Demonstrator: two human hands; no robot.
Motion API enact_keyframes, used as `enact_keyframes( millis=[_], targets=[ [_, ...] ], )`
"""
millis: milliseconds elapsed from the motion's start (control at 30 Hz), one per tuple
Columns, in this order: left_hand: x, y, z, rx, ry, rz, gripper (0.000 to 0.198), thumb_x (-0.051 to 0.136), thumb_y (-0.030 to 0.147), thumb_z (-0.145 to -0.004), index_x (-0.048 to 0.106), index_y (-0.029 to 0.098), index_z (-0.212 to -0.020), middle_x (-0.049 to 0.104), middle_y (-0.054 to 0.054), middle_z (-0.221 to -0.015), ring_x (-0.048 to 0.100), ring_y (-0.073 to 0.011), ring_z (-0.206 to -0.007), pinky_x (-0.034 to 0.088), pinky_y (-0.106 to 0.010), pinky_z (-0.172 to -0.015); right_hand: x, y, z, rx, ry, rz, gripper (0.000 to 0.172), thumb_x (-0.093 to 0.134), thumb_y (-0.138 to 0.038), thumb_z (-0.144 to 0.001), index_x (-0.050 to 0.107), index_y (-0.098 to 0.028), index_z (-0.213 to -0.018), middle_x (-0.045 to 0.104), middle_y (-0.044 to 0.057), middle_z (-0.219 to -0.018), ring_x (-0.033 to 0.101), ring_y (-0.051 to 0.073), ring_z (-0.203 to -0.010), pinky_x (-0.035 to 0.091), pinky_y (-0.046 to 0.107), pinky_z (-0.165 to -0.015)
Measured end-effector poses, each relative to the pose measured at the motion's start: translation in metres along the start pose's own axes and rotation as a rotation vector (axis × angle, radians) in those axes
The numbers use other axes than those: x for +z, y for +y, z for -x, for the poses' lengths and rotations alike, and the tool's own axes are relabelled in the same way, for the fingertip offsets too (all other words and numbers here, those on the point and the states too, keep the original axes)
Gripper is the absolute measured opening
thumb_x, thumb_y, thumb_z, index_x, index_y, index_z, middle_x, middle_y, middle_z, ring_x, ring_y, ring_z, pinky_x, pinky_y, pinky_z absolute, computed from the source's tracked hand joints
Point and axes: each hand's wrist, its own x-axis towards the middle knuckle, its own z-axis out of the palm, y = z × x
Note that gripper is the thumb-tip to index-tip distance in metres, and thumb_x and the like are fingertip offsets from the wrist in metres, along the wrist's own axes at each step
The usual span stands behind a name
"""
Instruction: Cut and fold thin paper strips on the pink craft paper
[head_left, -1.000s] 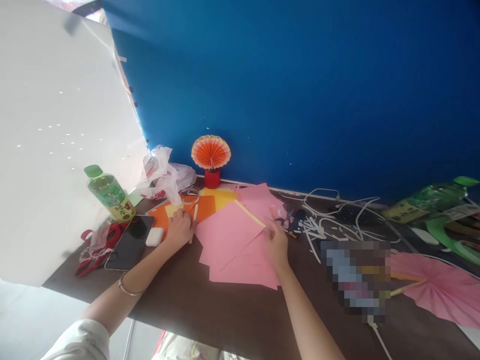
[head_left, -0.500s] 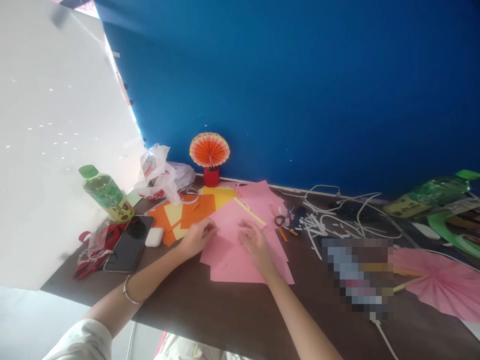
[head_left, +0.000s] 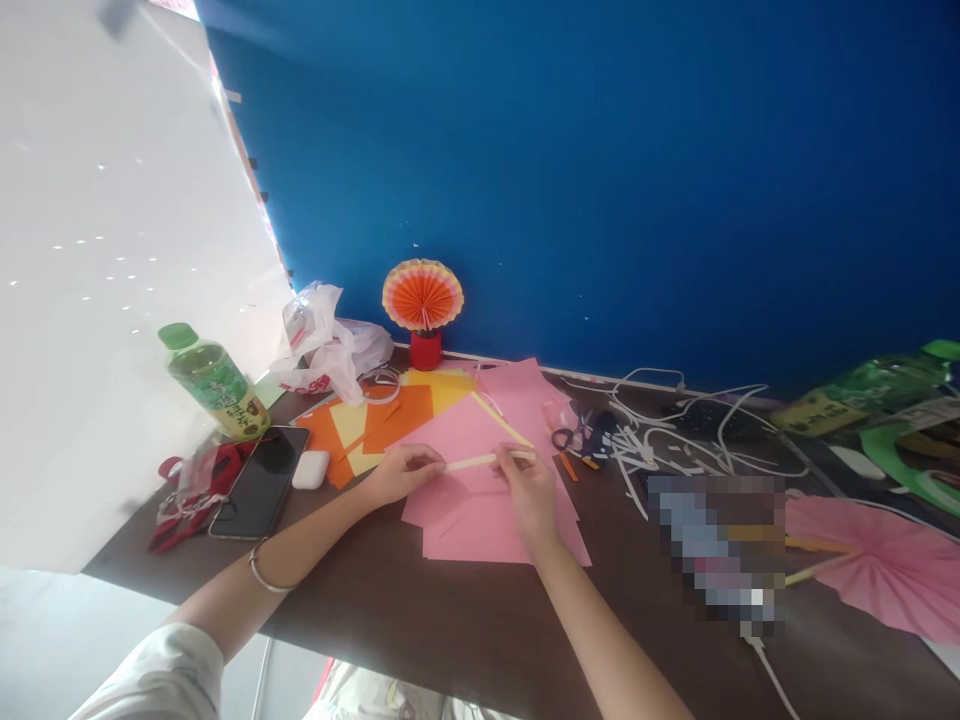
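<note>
Now the left hand (head_left: 397,475) and right hand (head_left: 531,492) pinch a pale strip (head_left: 471,462) between them; uneven pressure could bend it.

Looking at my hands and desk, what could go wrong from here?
The pale strip between your left hand and right hand looks thin, so it might bend or tear. The pink sheets beneath overlap and look loose, so they could slide. The scissors lie near your right hand and could be knocked.
</note>
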Motion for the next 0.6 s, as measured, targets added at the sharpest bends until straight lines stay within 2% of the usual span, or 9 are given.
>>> enact_keyframes(
  millis=[233, 467, 600],
  targets=[
    [0.0, -0.0016, 0.0012, -0.012, -0.031, 0.006, 0.028, 0.055, 0.041, -0.078, 0.064, 0.015, -0.081, 0.066, -0.004, -0.077, 0.06, -0.014, -0.072, 0.047, -0.025, -0.067, -0.0085, 0.0045, -0.0055, -0.043, 0.039, 0.057, 0.027, 0.069, -0.041, -0.065, 0.06, -0.017, -0.075, 0.058, -0.002, -0.058, 0.054, 0.011, -0.055, 0.045, 0.026, -0.057],
    [-0.0005, 0.0009, 0.0012, -0.004, -0.046, 0.12, 0.024, 0.053, 0.038, -0.081, 0.06, 0.015, -0.079, 0.064, -0.003, -0.074, 0.06, -0.0133, -0.072, 0.046, -0.026, -0.071, -0.0077, 0.0051, -0.0049, -0.04, 0.003, 0.047, 0.024, 0.068, -0.039, -0.066, 0.06, -0.018, -0.074, 0.058, -0.001, -0.06, 0.055, 0.012, -0.057, 0.046, 0.026, -0.059],
    [-0.0008, 0.0028, 0.0018, 0.014, -0.021, 0.12, 0.024, 0.055, 0.037, -0.079, 0.063, 0.015, -0.076, 0.064, -0.003, -0.073, 0.059, -0.0131, -0.07, 0.046, -0.025, -0.07, -0.0047, 0.0045, -0.0046, -0.01, -0.034, -0.028, 0.023, 0.068, -0.036, -0.067, 0.058, -0.018, -0.077, 0.06, 0.001, -0.069, 0.059, 0.014, -0.065, 0.049, 0.028, -0.065]
  ],
)
